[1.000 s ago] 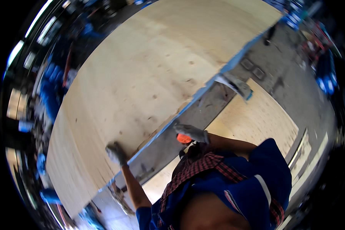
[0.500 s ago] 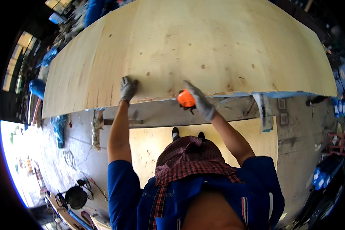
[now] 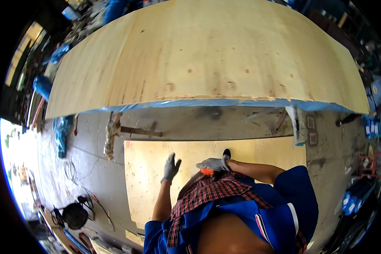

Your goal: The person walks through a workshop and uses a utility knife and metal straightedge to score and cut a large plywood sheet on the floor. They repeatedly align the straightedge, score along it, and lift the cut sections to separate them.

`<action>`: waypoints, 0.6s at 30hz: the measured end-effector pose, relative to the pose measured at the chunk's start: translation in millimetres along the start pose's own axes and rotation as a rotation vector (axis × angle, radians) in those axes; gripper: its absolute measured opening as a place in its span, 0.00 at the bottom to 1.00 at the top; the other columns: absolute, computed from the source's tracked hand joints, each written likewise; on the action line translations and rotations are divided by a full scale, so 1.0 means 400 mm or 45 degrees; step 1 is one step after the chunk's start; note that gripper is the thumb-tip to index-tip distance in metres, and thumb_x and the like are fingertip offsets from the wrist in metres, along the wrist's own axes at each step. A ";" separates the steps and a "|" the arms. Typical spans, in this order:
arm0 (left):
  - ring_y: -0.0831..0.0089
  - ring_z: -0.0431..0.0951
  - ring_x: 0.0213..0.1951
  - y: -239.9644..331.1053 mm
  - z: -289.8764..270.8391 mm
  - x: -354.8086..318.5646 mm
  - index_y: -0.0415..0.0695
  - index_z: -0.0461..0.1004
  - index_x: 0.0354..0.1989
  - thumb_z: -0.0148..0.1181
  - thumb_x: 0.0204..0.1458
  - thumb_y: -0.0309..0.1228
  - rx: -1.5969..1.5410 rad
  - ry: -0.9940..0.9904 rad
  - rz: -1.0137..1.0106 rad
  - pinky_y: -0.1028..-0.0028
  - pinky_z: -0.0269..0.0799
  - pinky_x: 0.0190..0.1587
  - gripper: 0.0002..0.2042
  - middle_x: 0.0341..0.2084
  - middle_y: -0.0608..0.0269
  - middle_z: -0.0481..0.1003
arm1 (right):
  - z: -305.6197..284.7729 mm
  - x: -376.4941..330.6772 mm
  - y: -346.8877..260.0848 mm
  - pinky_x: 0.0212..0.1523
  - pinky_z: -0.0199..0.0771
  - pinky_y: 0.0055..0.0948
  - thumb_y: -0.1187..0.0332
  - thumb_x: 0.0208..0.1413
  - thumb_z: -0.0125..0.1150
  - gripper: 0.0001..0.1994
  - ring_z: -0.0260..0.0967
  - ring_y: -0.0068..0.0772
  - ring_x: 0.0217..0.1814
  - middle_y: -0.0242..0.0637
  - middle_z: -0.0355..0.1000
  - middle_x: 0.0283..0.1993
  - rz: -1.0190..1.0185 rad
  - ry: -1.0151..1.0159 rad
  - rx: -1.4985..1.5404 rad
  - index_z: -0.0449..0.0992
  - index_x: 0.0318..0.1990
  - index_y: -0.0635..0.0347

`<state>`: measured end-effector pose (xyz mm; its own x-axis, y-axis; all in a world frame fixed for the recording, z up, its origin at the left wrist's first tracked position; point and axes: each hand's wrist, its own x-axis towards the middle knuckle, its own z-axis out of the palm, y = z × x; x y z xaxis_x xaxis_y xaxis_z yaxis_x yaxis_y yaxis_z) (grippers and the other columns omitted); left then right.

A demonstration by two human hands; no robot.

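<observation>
My left hand point(image 3: 171, 168), in a grey work glove, hangs in the air in front of the table with its fingers apart and nothing in it. Close to my waist, my gloved right hand point(image 3: 216, 164) is closed over an orange tape measure point(image 3: 207, 171); the glove covers most of it. Ahead of both hands, a large plywood sheet point(image 3: 207, 55) lies raised on supports, with blue plastic film point(image 3: 190, 103) showing along its near edge. Neither hand touches this sheet. Beneath me another plywood sheet point(image 3: 150, 169) lies on the floor.
Below the raised sheet stand a wrapped leg point(image 3: 112, 137) at left and another point(image 3: 296, 127) at right. A round black stool point(image 3: 75, 216) and a loose cable point(image 3: 72, 171) are on the floor at left. A red metal rack point(image 3: 372, 163) stands at far right.
My left hand has left the plywood's near edge and come back toward me. The right hand has drawn the tape measure down to my waist. My body has turned and stepped back slightly.
</observation>
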<state>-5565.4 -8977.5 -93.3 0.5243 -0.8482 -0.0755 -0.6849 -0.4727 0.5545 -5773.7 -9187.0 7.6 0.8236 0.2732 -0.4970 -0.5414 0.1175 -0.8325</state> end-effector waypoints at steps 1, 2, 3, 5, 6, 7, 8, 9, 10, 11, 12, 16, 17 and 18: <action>0.49 0.68 0.53 -0.089 0.045 -0.146 0.33 0.64 0.54 0.56 0.53 0.46 -0.274 -0.123 -0.253 0.62 0.64 0.56 0.29 0.48 0.41 0.70 | 0.035 0.032 -0.023 0.26 0.59 0.28 0.47 0.63 0.40 0.29 0.59 0.26 0.20 0.31 0.64 0.17 -0.119 0.033 -0.172 0.70 0.19 0.61; 0.51 0.70 0.53 -0.171 0.081 -0.298 0.33 0.66 0.53 0.54 0.53 0.48 -0.417 -0.323 -0.608 0.64 0.64 0.56 0.29 0.47 0.40 0.71 | 0.069 0.058 -0.049 0.26 0.61 0.28 0.47 0.63 0.40 0.29 0.60 0.25 0.21 0.31 0.64 0.17 -0.236 0.069 -0.344 0.70 0.19 0.61; 0.52 0.75 0.42 -0.299 0.145 -0.505 0.34 0.73 0.42 0.51 0.54 0.49 -0.505 -0.085 -0.746 0.63 0.69 0.47 0.25 0.34 0.45 0.76 | 0.111 0.109 -0.075 0.26 0.63 0.27 0.48 0.63 0.40 0.27 0.62 0.25 0.23 0.32 0.66 0.18 -0.118 -0.016 -0.268 0.71 0.22 0.61; 0.59 0.72 0.25 -0.380 0.138 -0.768 0.41 0.72 0.29 0.47 0.55 0.49 -0.651 -0.320 -1.424 0.62 0.66 0.31 0.21 0.18 0.57 0.72 | 0.156 0.191 -0.083 0.27 0.68 0.26 0.50 0.64 0.40 0.25 0.66 0.26 0.26 0.34 0.68 0.22 0.195 -0.091 -0.113 0.72 0.28 0.63; 0.60 0.69 0.22 -0.398 0.137 -0.911 0.44 0.70 0.27 0.46 0.55 0.50 -0.969 -0.140 -1.784 0.63 0.63 0.27 0.20 0.16 0.58 0.69 | 0.190 0.247 -0.095 0.28 0.70 0.26 0.50 0.64 0.40 0.24 0.68 0.26 0.27 0.36 0.69 0.25 0.134 -0.087 0.062 0.72 0.31 0.63; 0.62 0.67 0.19 -0.402 0.137 -1.020 0.47 0.68 0.26 0.46 0.54 0.50 -1.295 0.111 -2.095 0.63 0.60 0.23 0.18 0.14 0.60 0.67 | 0.222 0.292 -0.100 0.28 0.73 0.26 0.51 0.63 0.41 0.22 0.69 0.27 0.29 0.37 0.70 0.28 0.089 -0.073 0.240 0.71 0.35 0.64; 0.63 0.64 0.15 -0.409 0.143 -1.118 0.49 0.65 0.25 0.45 0.54 0.50 -1.531 0.377 -2.292 0.63 0.57 0.19 0.17 0.12 0.61 0.64 | 0.264 0.325 -0.100 0.29 0.75 0.26 0.52 0.63 0.41 0.22 0.71 0.27 0.31 0.39 0.71 0.31 0.062 -0.070 0.429 0.70 0.39 0.64; 0.64 0.62 0.12 -0.413 0.148 -1.206 0.52 0.63 0.23 0.45 0.54 0.50 -1.661 0.613 -2.386 0.64 0.54 0.14 0.16 0.09 0.62 0.61 | 0.294 0.366 -0.130 0.33 0.78 0.29 0.51 0.62 0.44 0.22 0.72 0.30 0.35 0.41 0.72 0.37 0.124 -0.112 0.405 0.66 0.47 0.64; 0.66 0.59 0.09 -0.423 0.153 -1.261 0.55 0.61 0.22 0.45 0.53 0.50 -1.704 0.804 -2.412 0.64 0.50 0.10 0.15 0.07 0.64 0.58 | 0.336 0.405 -0.148 0.33 0.78 0.30 0.48 0.61 0.45 0.24 0.72 0.31 0.35 0.41 0.72 0.36 0.185 -0.072 0.578 0.66 0.48 0.64; 0.67 0.59 0.08 -0.428 0.160 -1.309 0.54 0.60 0.20 0.46 0.53 0.49 -1.675 0.977 -2.325 0.65 0.51 0.10 0.16 0.07 0.64 0.59 | 0.371 0.445 -0.168 0.32 0.77 0.30 0.46 0.60 0.46 0.26 0.72 0.31 0.34 0.41 0.71 0.36 0.196 -0.074 0.625 0.66 0.48 0.64; 0.68 0.59 0.09 -0.458 0.161 -1.340 0.53 0.60 0.18 0.47 0.54 0.47 -1.587 1.086 -2.345 0.67 0.51 0.10 0.16 0.07 0.65 0.59 | 0.410 0.483 -0.182 0.32 0.77 0.31 0.44 0.59 0.46 0.27 0.72 0.30 0.32 0.41 0.71 0.35 0.204 -0.068 0.690 0.65 0.48 0.63; 0.75 0.62 0.13 -0.509 0.155 -1.245 0.50 0.62 0.22 0.48 0.55 0.38 -1.841 1.417 -2.104 0.75 0.56 0.14 0.11 0.14 0.67 0.64 | 0.522 0.611 -0.247 0.33 0.77 0.33 0.51 0.59 0.51 0.21 0.72 0.34 0.36 0.42 0.71 0.37 0.333 -0.184 0.823 0.66 0.45 0.63; 0.76 0.64 0.15 -0.527 0.161 -1.205 0.50 0.63 0.23 0.48 0.55 0.39 -1.827 1.397 -2.039 0.76 0.58 0.15 0.11 0.15 0.68 0.65 | 0.549 0.644 -0.261 0.33 0.77 0.33 0.53 0.59 0.51 0.19 0.72 0.34 0.37 0.42 0.71 0.38 0.369 -0.186 0.809 0.67 0.45 0.63; 0.77 0.65 0.17 -0.531 0.169 -1.152 0.50 0.63 0.23 0.49 0.55 0.39 -1.816 1.392 -1.975 0.77 0.60 0.17 0.11 0.17 0.68 0.67 | 0.571 0.677 -0.277 0.34 0.77 0.33 0.56 0.59 0.52 0.17 0.72 0.34 0.38 0.42 0.71 0.39 0.408 -0.185 0.791 0.67 0.44 0.63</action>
<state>-5695.9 -8502.6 -232.2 0.4051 0.4385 -0.8022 0.7043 0.4099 0.5797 -5529.3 -8908.1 21.2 0.6006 0.5048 -0.6201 -0.7847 0.5208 -0.3361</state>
